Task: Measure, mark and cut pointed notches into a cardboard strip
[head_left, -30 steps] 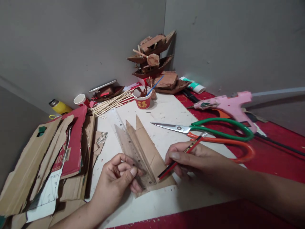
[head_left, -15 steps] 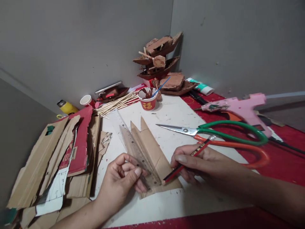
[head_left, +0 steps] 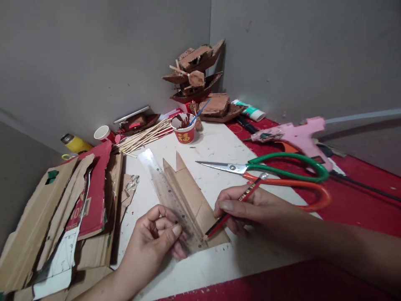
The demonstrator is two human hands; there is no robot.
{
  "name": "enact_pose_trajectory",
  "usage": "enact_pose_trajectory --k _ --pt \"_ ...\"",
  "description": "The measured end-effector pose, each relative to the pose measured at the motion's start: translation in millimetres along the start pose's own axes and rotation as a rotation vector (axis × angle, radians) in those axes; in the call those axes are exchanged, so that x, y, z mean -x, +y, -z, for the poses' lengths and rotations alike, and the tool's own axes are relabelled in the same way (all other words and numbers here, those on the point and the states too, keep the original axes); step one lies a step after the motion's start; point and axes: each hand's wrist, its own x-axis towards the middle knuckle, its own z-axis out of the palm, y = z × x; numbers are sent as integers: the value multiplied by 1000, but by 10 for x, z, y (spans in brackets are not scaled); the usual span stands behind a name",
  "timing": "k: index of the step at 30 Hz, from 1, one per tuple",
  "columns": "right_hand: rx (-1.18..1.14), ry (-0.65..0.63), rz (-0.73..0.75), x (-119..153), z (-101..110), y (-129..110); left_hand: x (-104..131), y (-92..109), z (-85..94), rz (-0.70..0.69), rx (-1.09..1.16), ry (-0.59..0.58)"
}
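Observation:
A clear plastic ruler [head_left: 171,192] lies slantwise over a piece of brown cardboard [head_left: 200,209] with pointed far ends. My left hand [head_left: 161,234] pinches the ruler near its lower end, thumb on top. In my right hand [head_left: 244,209] is a red and black pencil [head_left: 230,213], its tip down at the cardboard beside the ruler's near end. Green and orange handled scissors [head_left: 233,168] lie open just beyond my right hand.
Cardboard scraps [head_left: 40,217] pile up at the left. Behind stand a red paper cup [head_left: 184,136] with a blue stick, wooden sticks [head_left: 142,136] and stacked brown model boats [head_left: 203,90]. A pink glue gun [head_left: 300,133] lies at the right.
The whole view has shifted, so things appear further left. Both hands keep their grips, and the pencil tip stays close to the ruler's near end.

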Motion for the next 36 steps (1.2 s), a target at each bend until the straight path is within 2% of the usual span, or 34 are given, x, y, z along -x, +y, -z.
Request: enact_pose_trajectory --k 5,17,27,36 --pt "-28 -22 1 -10 2 0 -2 23 -28 12 -7 19" --pt "-36 30 -38 -20 -39 -36 5 35 -44 -7 -24 37" --pt "-29 -32 -41 -32 -4 -49 -7 12 -13 -19 -66 40" --pt "-59 25 -38 -24 -52 -86 -6 34 -15 -13 -106 62"
